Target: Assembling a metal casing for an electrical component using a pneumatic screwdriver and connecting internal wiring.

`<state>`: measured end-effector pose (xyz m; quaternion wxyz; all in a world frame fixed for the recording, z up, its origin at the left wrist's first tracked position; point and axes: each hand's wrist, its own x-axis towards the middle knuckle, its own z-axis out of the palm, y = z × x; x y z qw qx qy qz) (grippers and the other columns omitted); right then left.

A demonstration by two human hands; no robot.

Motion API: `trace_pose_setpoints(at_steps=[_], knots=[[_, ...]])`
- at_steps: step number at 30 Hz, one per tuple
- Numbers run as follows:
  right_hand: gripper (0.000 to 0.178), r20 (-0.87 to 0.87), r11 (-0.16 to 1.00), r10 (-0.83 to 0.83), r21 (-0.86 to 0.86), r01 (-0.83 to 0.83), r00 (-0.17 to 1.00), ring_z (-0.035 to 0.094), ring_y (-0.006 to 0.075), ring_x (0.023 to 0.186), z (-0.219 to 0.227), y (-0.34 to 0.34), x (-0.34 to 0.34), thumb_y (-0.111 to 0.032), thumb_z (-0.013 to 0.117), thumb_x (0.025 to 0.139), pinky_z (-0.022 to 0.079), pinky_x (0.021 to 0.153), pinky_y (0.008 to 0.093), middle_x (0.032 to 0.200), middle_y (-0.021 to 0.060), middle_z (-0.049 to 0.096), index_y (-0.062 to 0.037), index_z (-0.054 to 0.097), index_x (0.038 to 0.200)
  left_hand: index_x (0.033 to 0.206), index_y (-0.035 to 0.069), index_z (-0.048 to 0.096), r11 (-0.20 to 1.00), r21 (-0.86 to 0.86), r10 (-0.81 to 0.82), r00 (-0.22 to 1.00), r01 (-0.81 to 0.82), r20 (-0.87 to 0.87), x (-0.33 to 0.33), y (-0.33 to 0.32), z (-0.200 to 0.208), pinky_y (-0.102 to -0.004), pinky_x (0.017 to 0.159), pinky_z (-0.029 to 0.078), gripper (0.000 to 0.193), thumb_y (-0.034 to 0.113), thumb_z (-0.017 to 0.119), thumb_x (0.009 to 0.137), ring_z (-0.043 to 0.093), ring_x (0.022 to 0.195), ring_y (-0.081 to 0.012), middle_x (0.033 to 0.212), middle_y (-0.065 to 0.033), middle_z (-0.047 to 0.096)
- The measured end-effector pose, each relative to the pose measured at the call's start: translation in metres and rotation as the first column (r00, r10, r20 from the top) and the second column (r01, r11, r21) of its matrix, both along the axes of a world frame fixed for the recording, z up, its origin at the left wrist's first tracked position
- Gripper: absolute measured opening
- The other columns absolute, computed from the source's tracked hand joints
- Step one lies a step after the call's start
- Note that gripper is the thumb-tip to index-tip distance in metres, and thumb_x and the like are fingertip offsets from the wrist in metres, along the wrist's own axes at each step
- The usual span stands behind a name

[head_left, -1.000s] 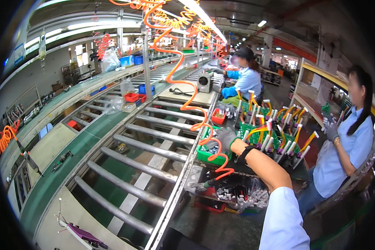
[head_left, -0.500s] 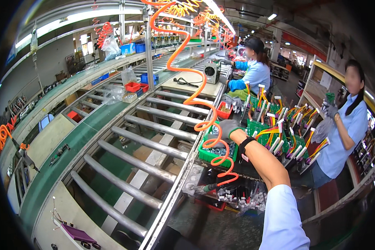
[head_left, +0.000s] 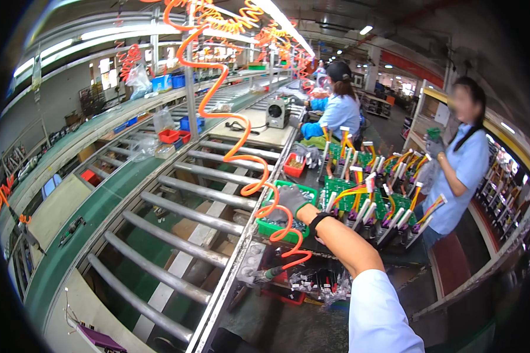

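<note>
My right hand [head_left: 291, 201], in a grey glove with a black band at the wrist, reaches over the green bin [head_left: 306, 233] beside the roller conveyor. Small metal parts lie in this bin. The glove covers much of its middle, and the fingertips are hidden inside, so their grip cannot be made out. An orange coiled air hose [head_left: 227, 88] hangs down in front of the hand and bin. Right of the bin stand several green circuit boards [head_left: 340, 187] with yellow, red and white wires. My left hand is out of view.
Metal rollers [head_left: 182, 219] run along the left. Beyond the bin sits a red bin [head_left: 294, 166] of small parts. A speaker-like box [head_left: 277, 113] stands farther up the line. One co-worker [head_left: 340, 106] sits ahead; another [head_left: 462, 159] stands at right, holding something green.
My right hand has moved left and down from the bin's far right side to over its middle. The whole view has shifted, so the scene sits farther left.
</note>
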<state>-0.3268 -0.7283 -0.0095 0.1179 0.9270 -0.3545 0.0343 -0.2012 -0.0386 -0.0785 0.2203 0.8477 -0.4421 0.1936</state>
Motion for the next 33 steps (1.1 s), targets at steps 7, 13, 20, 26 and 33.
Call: trace_pose_setpoints(at_steps=[7,13,20,26,33], knots=[[0.034,0.116,0.993,0.018,-0.116,-0.004,0.993,0.070,0.0299,0.097,0.014,0.017,-0.021,-0.038,0.076,0.078,0.048,0.090,0.0488,0.096,0.0102,0.074,-0.0143,0.070,0.102,0.107,0.006,0.062,1.000,-0.012,-0.016,1.000,0.016,0.021,0.001,0.006,-0.003,-0.0502,0.081,0.050,0.024,0.016,0.067,0.085,0.061,0.092,-0.0395,0.107,-0.0157,0.067],[0.030,0.431,0.977,-0.046,-0.168,0.130,0.901,0.069,0.0347,0.093,0.065,0.043,-0.049,-0.024,0.071,0.077,0.053,0.083,0.0480,0.095,0.0177,0.071,-0.0098,0.072,0.103,0.108,0.006,0.062,0.998,-0.049,-0.039,0.999,0.040,0.021,0.002,0.008,-0.002,-0.0502,0.081,0.050,0.025,0.013,0.068,0.085,0.061,0.093,-0.0391,0.107,-0.0151,0.067],[0.027,0.883,0.977,-0.201,0.212,0.020,0.424,0.073,0.0284,0.091,0.103,0.097,-0.083,-0.015,0.063,0.079,0.057,0.082,0.0389,0.097,0.0165,0.074,-0.0007,0.070,0.102,0.106,0.005,0.064,0.995,-0.083,-0.065,0.996,0.060,-0.056,0.004,0.015,0.001,-0.0500,0.084,0.050,0.025,0.011,0.069,0.083,0.061,0.095,-0.0402,0.110,-0.0164,0.067],[0.030,0.939,0.922,-0.230,0.294,-0.252,0.255,0.070,0.0137,0.088,0.109,0.178,-0.119,0.000,0.056,0.080,0.057,0.077,0.0292,0.098,0.0075,0.074,0.0011,0.069,0.107,0.114,0.003,0.064,0.983,-0.169,-0.096,0.979,0.065,-0.181,0.010,0.024,-0.008,-0.0511,0.091,0.049,0.032,0.010,0.070,0.083,0.059,0.106,-0.0423,0.119,-0.0211,0.062],[0.031,0.803,0.703,-0.178,0.508,-0.498,0.568,0.070,0.0153,0.087,0.057,0.312,-0.097,-0.007,0.058,0.088,0.058,0.074,0.0287,0.103,0.0090,0.071,0.0013,0.064,0.117,0.127,-0.001,0.058,0.902,-0.424,-0.331,0.759,0.081,-0.560,-0.003,0.006,0.017,-0.0395,0.095,0.050,0.036,0.007,0.064,0.093,0.058,0.117,-0.0328,0.124,-0.0204,0.058]])
